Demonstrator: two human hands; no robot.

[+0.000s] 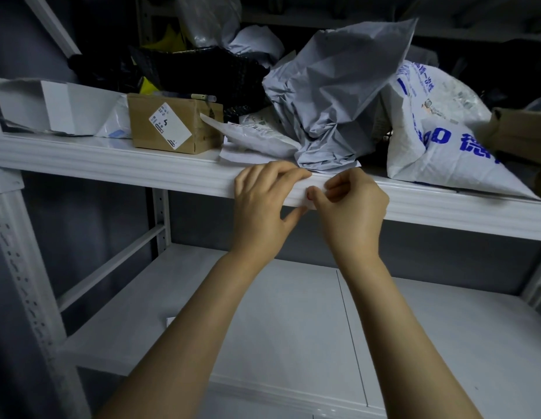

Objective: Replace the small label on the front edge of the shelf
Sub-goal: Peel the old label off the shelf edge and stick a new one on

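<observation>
1. Up and left of your left grip (263, 204), the cardboard box (175, 125) carries a white sticker with a bold "4". Its smaller print is unreadable. Up and right of your right grip (354, 204), the white bag (438, 146) shows large blue print including "德".
2. Count two grips, one label (320, 190) and one crumpled grey mailer (332, 95) just behind both grips.
3. Your left grip wraps the shelf (142, 170) at its front edge, fingers curled over the top and thumb underneath.
4. Your right grip is narrow, thumb and forefinger pinching the small white label.
5. The label lies against the shelf's front edge, between your grips. I cannot tell what is written on it.
</observation>
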